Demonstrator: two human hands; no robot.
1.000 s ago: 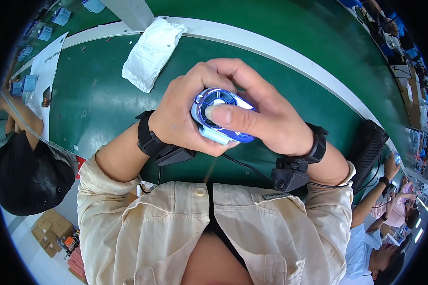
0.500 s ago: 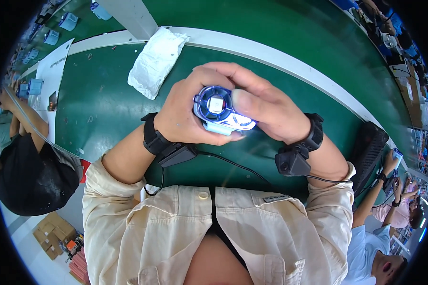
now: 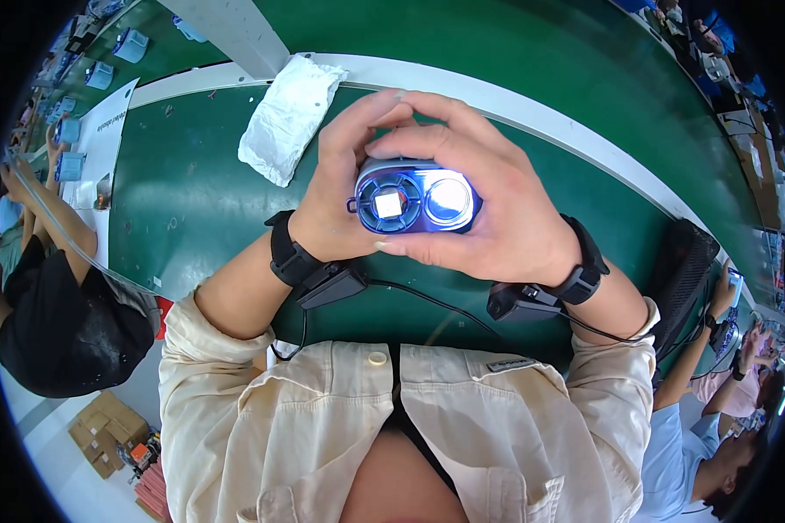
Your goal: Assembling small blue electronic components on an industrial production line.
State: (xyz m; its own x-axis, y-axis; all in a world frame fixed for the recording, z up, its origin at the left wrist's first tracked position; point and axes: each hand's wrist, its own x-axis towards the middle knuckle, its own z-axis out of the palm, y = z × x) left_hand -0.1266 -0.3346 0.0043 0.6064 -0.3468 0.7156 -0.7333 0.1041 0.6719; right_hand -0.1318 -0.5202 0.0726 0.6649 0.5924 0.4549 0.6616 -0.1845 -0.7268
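Note:
Between my hands is a small blue lamp [image 3: 419,207], an oval handheld device. Its face is turned up and shows a bright round lens on the right and a spoked ring around a whitish square on the left. My right hand [image 3: 515,196] is closed round its right end, with fingers along the far edge and the thumb along the near edge. On the other end, my left hand [image 3: 333,187] is closed against the lamp's side; some of its fingers are hidden. Below them lies the green table [image 3: 192,192].
A crumpled white packet [image 3: 290,118] lies beyond my left hand, near a white post [image 3: 235,35]. Black cables run from the wrist-worn devices [image 3: 333,286]. A black mesh case [image 3: 685,270] is at the right. Co-workers sit on both sides; light-blue containers [image 3: 70,166] stand at the left.
The lamp has turned in my hands, so its lit lens now shows fully. My right thumb has left its face for the near edge, while the fingers have come over the far side.

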